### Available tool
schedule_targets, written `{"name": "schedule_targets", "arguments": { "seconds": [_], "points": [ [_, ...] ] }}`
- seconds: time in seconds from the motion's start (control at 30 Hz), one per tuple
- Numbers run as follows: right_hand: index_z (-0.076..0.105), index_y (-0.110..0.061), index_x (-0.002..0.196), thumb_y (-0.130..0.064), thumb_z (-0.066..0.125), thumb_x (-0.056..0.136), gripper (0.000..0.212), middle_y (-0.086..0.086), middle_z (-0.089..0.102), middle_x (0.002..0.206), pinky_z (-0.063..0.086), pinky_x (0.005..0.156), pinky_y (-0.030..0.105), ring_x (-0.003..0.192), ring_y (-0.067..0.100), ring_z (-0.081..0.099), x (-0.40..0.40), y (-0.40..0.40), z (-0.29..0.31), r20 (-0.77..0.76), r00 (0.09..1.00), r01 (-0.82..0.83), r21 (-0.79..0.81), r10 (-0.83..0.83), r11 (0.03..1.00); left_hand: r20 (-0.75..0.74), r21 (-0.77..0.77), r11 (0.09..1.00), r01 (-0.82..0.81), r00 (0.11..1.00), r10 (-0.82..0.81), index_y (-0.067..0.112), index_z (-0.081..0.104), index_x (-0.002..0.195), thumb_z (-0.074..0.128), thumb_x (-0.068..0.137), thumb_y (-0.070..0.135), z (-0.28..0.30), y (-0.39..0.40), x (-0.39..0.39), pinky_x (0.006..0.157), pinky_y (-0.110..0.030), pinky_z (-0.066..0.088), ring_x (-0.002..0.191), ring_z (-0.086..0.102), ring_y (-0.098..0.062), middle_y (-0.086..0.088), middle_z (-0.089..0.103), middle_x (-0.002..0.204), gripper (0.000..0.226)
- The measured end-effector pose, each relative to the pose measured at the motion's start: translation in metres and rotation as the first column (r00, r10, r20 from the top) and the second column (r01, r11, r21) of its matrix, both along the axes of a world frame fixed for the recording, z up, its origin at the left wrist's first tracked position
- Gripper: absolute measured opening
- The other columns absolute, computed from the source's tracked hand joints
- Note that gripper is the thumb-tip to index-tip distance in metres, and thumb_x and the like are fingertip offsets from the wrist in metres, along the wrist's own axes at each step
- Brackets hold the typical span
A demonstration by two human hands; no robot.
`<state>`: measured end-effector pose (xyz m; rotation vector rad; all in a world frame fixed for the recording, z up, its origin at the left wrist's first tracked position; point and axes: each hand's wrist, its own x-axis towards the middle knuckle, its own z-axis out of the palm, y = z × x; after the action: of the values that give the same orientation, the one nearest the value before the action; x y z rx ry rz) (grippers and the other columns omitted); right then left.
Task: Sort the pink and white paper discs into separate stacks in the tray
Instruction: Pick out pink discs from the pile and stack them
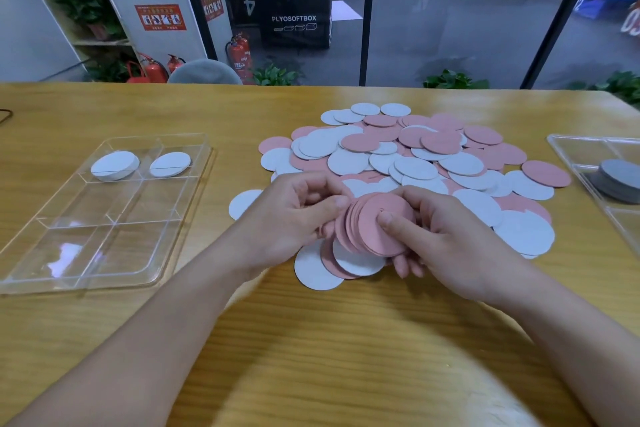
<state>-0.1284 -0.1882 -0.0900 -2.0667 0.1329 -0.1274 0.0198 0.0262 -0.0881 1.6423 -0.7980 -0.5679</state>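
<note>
Several pink discs (377,229), fanned and gripped edgewise by the curled fingers of both the left hand (294,218) and right hand (446,239) above the mixed pile (415,156) on the bench (311,340), could slip and scatter before reaching the clear tray (104,218).

The yellow-brown wooden worktop (311,340) shows clear grain under a smooth, faintly shiny finish. The round pink and white paper discs (408,156) look matt and flat — no sheen. The clear compartmented plastic tray (86,274) on the left is glossy, catching bright reflections — like the second clear plastic tray (568,149) at far right.
</note>
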Motion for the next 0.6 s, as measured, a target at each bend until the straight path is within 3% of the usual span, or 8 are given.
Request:
{"name": "schedule_targets", "arguments": {
  "seconds": [0.13, 0.23, 0.3, 0.37, 0.43, 0.6],
  "points": [
    [0.071, -0.018, 0.102, -0.037, 0.064, 0.111, 0.022, 0.004, 0.065, 0.058, 0.047, 0.06, 0.029, 0.059, 0.022, 0.065, -0.004, 0.004, 0.003, 0.068, 0.997, 0.028, -0.058, -0.024, 0.998, 0.044, 0.029, 0.999, -0.019, 0.999, 0.017, 0.01, 0.079, 0.106, 0.064, 0.112, 0.028, 0.003, -0.003, -0.013, 0.064, -0.03, 0.045, 0.072, 0.052, -0.028, -0.01, 0.063, 0.079, 0.024],
    [0.072, -0.025, 0.102, -0.033, 0.069, 0.108, 0.011, -0.008, 0.065, 0.066, 0.043, 0.057, 0.024, 0.058, 0.016, 0.059, -0.016, 0.011, 0.004, 0.171, 0.983, 0.083, -0.094, -0.066, 0.992, 0.127, 0.009, 1.0, -0.026, 0.992, 0.025, 0.018, 0.082, 0.1, 0.081, 0.102, 0.031, 0.007, 0.004, -0.028, 0.067, -0.031, 0.047, 0.075, 0.051, -0.034, -0.017, 0.062, 0.084, 0.013],
    [0.073, -0.031, 0.106, -0.036, 0.071, 0.106, 0.005, -0.015, 0.072, 0.082, 0.045, 0.061, 0.02, 0.069, 0.009, 0.063, -0.029, 0.019, 0.0, 0.2, 0.977, 0.107, -0.171, -0.072, 0.979, 0.23, 0.073, 0.997, -0.032, 0.973, 0.015, 0.021, 0.08, 0.097, 0.088, 0.094, 0.033, 0.003, 0.01, -0.037, 0.066, -0.036, 0.04, 0.068, 0.047, -0.026, -0.005, 0.055, 0.073, 0.014],
    [0.07, -0.038, 0.112, -0.044, 0.069, 0.104, 0.01, -0.018, 0.075, 0.094, 0.052, 0.07, 0.025, 0.085, 0.009, 0.069, -0.043, 0.026, -0.007, 0.19, 0.979, 0.115, -0.254, -0.067, 0.96, 0.27, 0.131, 0.991, -0.033, 0.963, -0.004, 0.023, 0.078, 0.097, 0.089, 0.093, 0.03, -0.002, 0.016, -0.048, 0.064, -0.032, 0.04, 0.062, 0.046, -0.014, 0.009, 0.056, 0.068, 0.014],
    [0.065, -0.041, 0.118, -0.05, 0.065, 0.104, 0.016, -0.02, 0.074, 0.099, 0.056, 0.077, 0.034, 0.092, 0.009, 0.07, -0.055, 0.03, -0.014, 0.182, 0.981, 0.12, -0.306, -0.066, 0.944, 0.304, 0.158, 0.987, -0.033, 0.952, -0.017, 0.026, 0.076, 0.096, 0.088, 0.092, 0.028, -0.003, 0.02, -0.059, 0.064, -0.024, 0.042, 0.061, 0.049, -0.009, 0.01, 0.06, 0.069, 0.013],
    [0.049, -0.045, 0.133, -0.055, 0.05, 0.109, 0.027, -0.023, 0.069, 0.114, 0.051, 0.086, 0.031, 0.104, 0.005, 0.064, -0.072, 0.043, -0.027, 0.106, 0.993, 0.096, -0.446, -0.054, 0.89, 0.364, 0.175, 0.984, -0.024, 0.931, -0.042, 0.029, 0.074, 0.094, 0.084, 0.093, 0.022, -0.004, 0.023, -0.083, 0.061, -0.02, 0.044, 0.061, 0.05, -0.006, 0.011, 0.06, 0.069, 0.013]
  ]
}}
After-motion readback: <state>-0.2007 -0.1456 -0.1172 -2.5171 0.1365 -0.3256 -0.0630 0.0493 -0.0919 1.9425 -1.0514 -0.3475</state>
